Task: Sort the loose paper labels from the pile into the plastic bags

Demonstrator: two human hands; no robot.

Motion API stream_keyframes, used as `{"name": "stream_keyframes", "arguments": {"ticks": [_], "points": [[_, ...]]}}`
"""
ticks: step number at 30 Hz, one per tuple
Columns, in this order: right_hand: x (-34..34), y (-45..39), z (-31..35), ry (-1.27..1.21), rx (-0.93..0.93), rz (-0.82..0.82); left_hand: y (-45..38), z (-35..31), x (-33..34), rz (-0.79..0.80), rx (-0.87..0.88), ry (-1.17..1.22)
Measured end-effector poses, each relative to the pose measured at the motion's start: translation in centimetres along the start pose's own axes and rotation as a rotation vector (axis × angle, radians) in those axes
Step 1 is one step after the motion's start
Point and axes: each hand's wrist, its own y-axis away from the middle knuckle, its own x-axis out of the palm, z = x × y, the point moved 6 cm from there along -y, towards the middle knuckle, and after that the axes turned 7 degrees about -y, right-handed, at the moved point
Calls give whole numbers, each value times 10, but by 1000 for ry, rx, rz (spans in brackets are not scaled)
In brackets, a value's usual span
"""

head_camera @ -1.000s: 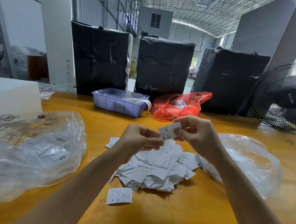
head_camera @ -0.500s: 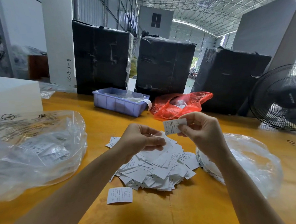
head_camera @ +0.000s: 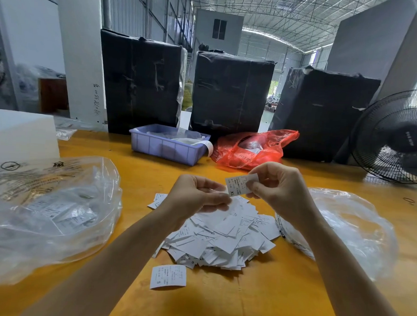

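A small white paper label [head_camera: 240, 185] with fine print and a bold "XL" is pinched at its right end by the right hand [head_camera: 277, 185], above the pile of labels [head_camera: 222, 236] on the yellow counter [head_camera: 280, 294]. Its long axis runs roughly level — right end tilted slightly up — printed face toward the camera. The left hand [head_camera: 195, 197] is curled, fingertips touching the label's lower left corner. Clear plastic bags lie left [head_camera: 47, 209] and right [head_camera: 348, 228].
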Motion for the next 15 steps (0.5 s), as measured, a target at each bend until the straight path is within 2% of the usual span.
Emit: {"name": "stream_keyframes", "arguments": {"ticks": [8, 15], "points": [[5, 0, -7, -78, 119, 72, 0, 0, -3, -59, 9, 48], [8, 2, -12, -251, 242, 112, 0, 0, -2, -71, 13, 57]]}}
